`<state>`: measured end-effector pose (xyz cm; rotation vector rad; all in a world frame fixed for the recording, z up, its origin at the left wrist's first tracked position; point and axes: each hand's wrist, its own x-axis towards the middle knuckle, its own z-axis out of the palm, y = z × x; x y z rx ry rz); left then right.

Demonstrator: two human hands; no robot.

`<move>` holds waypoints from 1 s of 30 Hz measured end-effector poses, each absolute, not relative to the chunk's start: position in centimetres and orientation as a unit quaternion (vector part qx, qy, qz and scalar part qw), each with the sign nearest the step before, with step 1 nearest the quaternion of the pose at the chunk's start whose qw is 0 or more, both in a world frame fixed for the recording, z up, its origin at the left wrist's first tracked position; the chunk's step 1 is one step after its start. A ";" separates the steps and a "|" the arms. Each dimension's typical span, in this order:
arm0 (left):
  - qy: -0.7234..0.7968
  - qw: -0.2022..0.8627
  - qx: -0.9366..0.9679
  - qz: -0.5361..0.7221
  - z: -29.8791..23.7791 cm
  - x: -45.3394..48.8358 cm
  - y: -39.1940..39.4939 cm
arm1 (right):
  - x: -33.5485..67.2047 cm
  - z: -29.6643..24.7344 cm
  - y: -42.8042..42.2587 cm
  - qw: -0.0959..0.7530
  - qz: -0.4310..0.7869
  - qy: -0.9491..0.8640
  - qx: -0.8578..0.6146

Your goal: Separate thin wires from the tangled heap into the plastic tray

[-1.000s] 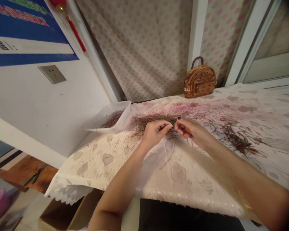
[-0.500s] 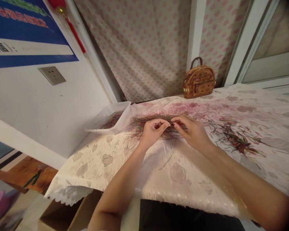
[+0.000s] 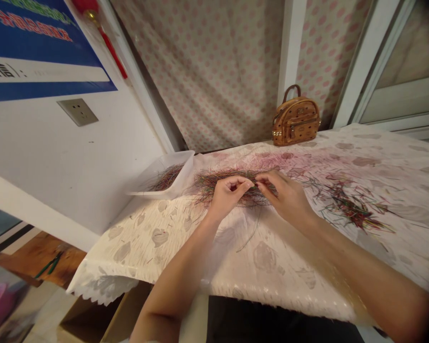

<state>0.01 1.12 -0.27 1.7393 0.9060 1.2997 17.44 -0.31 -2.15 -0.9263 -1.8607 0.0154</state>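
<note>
A loose heap of thin coloured wires (image 3: 207, 180), mostly reddish and green, lies across the middle of the table. Over its front side my left hand (image 3: 229, 193) pinches thumb and forefinger together on what looks like a thin wire; only a tiny bit of it shows at the fingertips. Close on the right, my right hand (image 3: 284, 193) also has its thumb and fingers drawn together at the same spot, and what lies between them is too small to make out. One long wire (image 3: 252, 233) trails from the heap toward the table's front edge.
A white plastic tray (image 3: 180, 183) with more wires stands left of the heap, against the wall. To the right lies a pile of short wire pieces (image 3: 355, 209). A brown mini backpack (image 3: 296, 121) stands at the back. Green-handled pliers (image 3: 50, 266) rest on a low wooden surface.
My right hand's fingertips have shifted very slightly. My left hand, the wire heap and everything else look the same.
</note>
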 end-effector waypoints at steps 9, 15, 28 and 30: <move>0.345 0.377 0.691 0.512 -0.3 -0.1 1.2 | 17.5 -1.7 -0.4 0.508 0.027 -0.781 -0.362; 0.351 0.366 0.698 0.506 -0.1 -0.1 1.0 | 17.6 -1.7 -0.2 0.498 0.055 -0.778 -0.379; 0.363 0.347 0.718 0.483 0.0 -0.2 0.9 | 17.7 -1.6 -0.3 0.494 0.073 -0.771 -0.395; 0.364 0.342 0.720 0.481 0.0 -0.3 1.0 | 17.7 -1.5 -0.3 0.492 0.061 -0.776 -0.389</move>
